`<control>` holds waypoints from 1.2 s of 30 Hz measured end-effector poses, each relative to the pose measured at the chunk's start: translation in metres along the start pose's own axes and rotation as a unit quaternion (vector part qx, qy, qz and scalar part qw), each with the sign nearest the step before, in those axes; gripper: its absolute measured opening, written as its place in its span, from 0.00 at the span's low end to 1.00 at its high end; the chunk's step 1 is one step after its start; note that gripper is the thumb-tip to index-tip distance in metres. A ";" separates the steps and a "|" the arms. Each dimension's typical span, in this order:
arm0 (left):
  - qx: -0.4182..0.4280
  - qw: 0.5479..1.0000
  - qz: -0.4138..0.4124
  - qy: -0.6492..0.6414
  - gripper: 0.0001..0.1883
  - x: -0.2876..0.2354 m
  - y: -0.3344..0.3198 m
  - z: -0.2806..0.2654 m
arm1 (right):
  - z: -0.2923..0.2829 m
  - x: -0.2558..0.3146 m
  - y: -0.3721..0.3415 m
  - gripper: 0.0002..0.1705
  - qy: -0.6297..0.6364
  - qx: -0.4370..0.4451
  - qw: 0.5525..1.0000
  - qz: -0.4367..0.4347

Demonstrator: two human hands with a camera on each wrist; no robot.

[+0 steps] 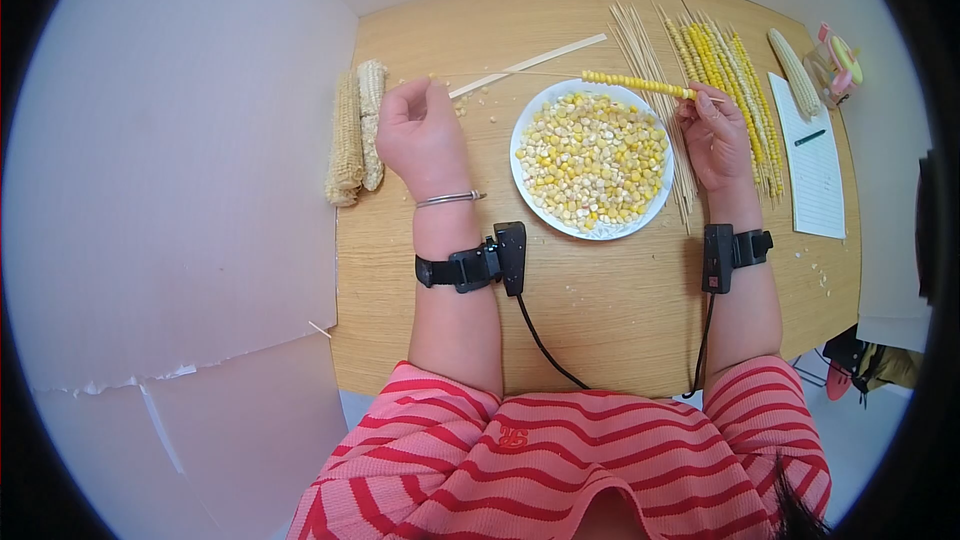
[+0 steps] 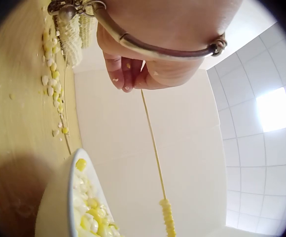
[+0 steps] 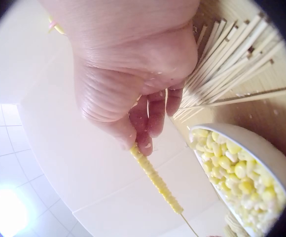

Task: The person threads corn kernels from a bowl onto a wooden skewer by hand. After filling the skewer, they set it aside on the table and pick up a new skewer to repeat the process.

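In the head view, I have the left hand (image 1: 425, 135) pinching the bare end of a skewer (image 1: 510, 73), whose kernel row (image 1: 635, 83) spans above the far part of the plate (image 1: 517, 155); the right hand (image 1: 717, 145) grips the opposite end, near the filled skewers (image 1: 730, 60). I judge the step in hand to be threading and seating kernels. In the left wrist view, my left fingertips close on the shaft, with the row well apart from them. In the right wrist view, thumb and fingertips pinch the row's end. The next move calls for a steady left hold and light, axial right-hand pressure, lest kernels split.
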State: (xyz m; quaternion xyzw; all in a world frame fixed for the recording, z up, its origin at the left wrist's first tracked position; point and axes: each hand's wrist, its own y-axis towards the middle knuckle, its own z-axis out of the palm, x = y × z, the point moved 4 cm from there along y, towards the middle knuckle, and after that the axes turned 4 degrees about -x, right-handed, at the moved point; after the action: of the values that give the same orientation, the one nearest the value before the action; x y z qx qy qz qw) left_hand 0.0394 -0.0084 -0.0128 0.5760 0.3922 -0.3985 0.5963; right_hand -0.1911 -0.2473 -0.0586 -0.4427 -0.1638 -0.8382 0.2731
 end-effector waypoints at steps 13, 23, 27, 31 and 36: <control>0.001 0.999 0.020 0.024 0.05 -0.009 -0.003 0.000 | 0.000 0.000 0.000 0.12 0.004 0.005 1.000 0.000; -0.009 0.999 0.036 0.039 0.05 -0.010 -0.006 0.003 | 0.001 0.000 0.000 0.12 0.008 0.009 1.000 -0.002; -0.003 0.997 0.050 0.065 0.07 -0.009 -0.007 0.004 | 0.001 0.000 0.000 0.12 0.009 0.011 1.000 -0.002; 0.014 0.999 0.022 0.030 0.07 -0.010 -0.011 0.009 | 0.003 0.001 -0.001 0.12 0.003 0.015 1.000 -0.002; 0.048 0.999 0.007 0.013 0.07 -0.016 -0.021 0.020 | 0.005 0.000 -0.002 0.12 -0.008 0.023 1.000 -0.002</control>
State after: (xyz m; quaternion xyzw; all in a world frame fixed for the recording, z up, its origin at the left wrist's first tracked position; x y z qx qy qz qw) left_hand 0.0142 -0.0281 -0.0052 0.6120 0.3760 -0.4052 0.5655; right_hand -0.1888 -0.2429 -0.0557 -0.4432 -0.1858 -0.8309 0.2803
